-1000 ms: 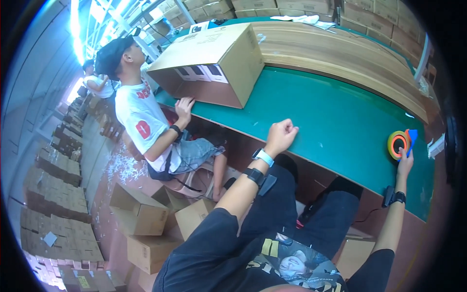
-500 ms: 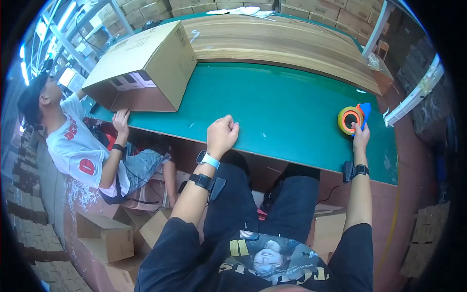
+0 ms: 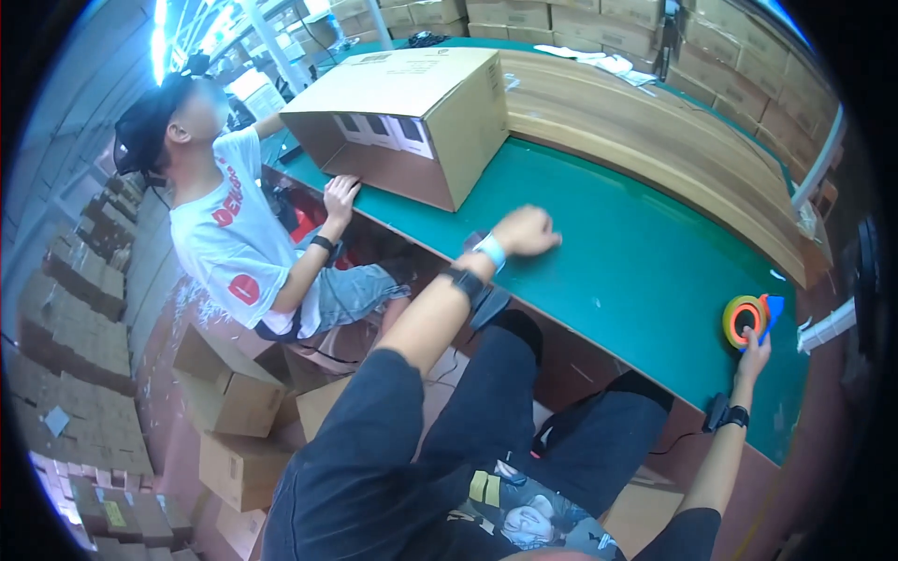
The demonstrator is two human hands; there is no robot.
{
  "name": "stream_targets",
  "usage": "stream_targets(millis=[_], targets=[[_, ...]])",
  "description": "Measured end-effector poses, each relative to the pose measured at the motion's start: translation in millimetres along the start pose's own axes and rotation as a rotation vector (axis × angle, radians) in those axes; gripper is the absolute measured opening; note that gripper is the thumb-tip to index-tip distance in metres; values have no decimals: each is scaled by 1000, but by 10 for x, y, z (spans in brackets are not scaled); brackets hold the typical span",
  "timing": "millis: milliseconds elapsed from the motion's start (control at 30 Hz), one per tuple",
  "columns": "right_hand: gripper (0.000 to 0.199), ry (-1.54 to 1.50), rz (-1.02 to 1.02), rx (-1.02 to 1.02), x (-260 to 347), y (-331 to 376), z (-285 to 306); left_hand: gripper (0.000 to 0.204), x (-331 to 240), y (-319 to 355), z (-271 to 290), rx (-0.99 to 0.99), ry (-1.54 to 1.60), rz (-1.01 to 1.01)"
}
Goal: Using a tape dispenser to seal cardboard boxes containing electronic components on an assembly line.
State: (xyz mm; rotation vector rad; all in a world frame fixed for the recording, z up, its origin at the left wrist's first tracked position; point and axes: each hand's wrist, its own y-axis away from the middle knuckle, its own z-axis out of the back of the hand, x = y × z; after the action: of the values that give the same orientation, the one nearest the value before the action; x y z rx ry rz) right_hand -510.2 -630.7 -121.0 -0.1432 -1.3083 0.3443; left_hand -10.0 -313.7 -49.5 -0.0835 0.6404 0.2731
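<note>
You are holding one tape dispenser at the worktop's right end.
Your right hand is gripping it; your left hand is hovering, loosely curled, contents impossible to tell, near one large carton showing at least three white boxes. One co-worker is sitting alongside; several cartons are cluttering the floor.

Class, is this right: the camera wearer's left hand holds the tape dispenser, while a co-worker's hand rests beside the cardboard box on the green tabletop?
No: the head view shows the right hand, not the left hand, holding the tape dispenser. The co-worker's hand does rest beside the cardboard box on the green tabletop.
</note>
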Motion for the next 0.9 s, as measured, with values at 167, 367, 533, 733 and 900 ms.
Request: stream_targets(millis=[167,367,533,733,900], targets=[[31,0,-46,33,-21,-26,64,32,329,-333,-46,-450,-348,127],[29,-61,-53,-32,-18,-2,-28,30,415,-336,-126,-520,-326,161],[28,-57,-7,-17,3,14,-60,29,416,-312,-72,-513,-294,176],[32,1,-47,5,-57,-4,48,29,398,-265,-81,-498,-289,182],[33,33,-86,-33,-114,-31,79,30,376,-253,-78,-529,-292,174]])
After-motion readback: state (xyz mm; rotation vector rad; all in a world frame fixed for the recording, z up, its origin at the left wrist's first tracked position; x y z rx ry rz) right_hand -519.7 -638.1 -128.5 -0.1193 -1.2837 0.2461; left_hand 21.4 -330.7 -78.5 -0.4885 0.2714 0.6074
